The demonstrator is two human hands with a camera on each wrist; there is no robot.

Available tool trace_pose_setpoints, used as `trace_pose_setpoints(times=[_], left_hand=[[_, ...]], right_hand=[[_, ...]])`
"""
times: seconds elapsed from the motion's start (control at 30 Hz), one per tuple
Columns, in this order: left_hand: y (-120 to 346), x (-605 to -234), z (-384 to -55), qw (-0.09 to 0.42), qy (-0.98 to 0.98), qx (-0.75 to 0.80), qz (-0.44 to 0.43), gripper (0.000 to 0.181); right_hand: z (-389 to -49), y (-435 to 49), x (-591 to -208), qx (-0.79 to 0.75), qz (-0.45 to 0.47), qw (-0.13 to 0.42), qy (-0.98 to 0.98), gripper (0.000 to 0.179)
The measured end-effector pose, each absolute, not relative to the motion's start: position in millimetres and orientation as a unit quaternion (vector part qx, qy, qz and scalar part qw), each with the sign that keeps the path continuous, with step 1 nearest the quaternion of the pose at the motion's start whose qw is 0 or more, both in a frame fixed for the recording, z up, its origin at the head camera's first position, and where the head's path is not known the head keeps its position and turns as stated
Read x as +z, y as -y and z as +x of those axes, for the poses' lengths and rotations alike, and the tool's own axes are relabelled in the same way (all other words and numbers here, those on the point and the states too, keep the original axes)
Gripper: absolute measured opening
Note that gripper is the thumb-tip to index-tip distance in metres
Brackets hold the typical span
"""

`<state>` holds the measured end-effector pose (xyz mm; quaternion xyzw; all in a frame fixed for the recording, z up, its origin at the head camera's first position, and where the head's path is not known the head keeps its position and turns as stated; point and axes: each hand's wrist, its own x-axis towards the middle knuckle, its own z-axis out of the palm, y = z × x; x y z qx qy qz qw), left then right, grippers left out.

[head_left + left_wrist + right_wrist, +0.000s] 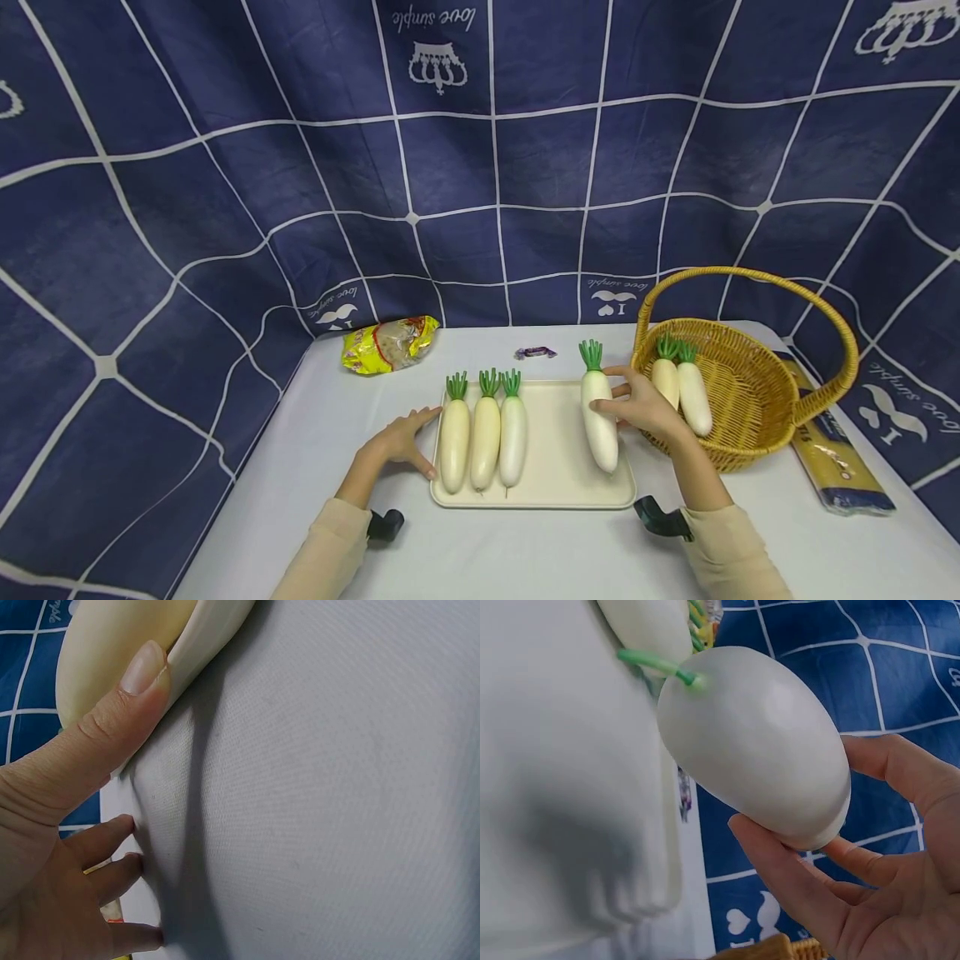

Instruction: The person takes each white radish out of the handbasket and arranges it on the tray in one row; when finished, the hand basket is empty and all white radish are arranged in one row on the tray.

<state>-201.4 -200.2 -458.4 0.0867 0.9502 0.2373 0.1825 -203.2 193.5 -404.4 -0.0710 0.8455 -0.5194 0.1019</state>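
My right hand (645, 404) grips a white radish (597, 417) with a green stem top, thumb on one side and fingers on the other. It is held above the right part of a cream tray (555, 450), and its shadow falls on the tray in the right wrist view. Three more radishes lie side by side in the tray's left part: two cream radishes (454, 446) and one whiter radish (513, 442). At the tray's left edge my left hand (401, 437) rests with fingers spread, its thumb (112, 720) at the rim by the outermost radish.
Right of the tray stands a yellow wicker basket (757, 392) with a tall handle and two radishes (693, 396) inside. A gold and dark packet (840, 467) lies beyond it. Toward the back are a yellow snack bag (390, 343) and a small purple wrapped candy (536, 352).
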Motion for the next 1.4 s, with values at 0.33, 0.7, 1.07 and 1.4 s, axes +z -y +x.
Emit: trace_pose_setpoints(times=[0.33, 0.7, 1.07, 1.4], left_hand=[[200.0, -458.2, -201.2, 0.184, -0.949, 0.24, 0.086, 0.112], [200.7, -457.8, -201.3, 0.186, -0.948, 0.243, 0.087, 0.112], [201.6, -458.5, -200.7, 0.186, -0.948, 0.244, 0.089, 0.112], [200.9, -457.5, -200.9, 0.186, -0.948, 0.244, 0.087, 0.112]], right_hand=[[-211.7, -180.3, -422.3, -0.536, -0.072, 0.104, -0.835, 0.072], [-215.6, -162.9, -438.3, -0.548, -0.061, 0.122, -0.825, 0.071], [-219.1, -144.1, -448.1, -0.57, -0.067, 0.13, -0.809, 0.07], [-219.5, -132.8, -454.1, -0.567, -0.046, 0.118, -0.814, 0.069]])
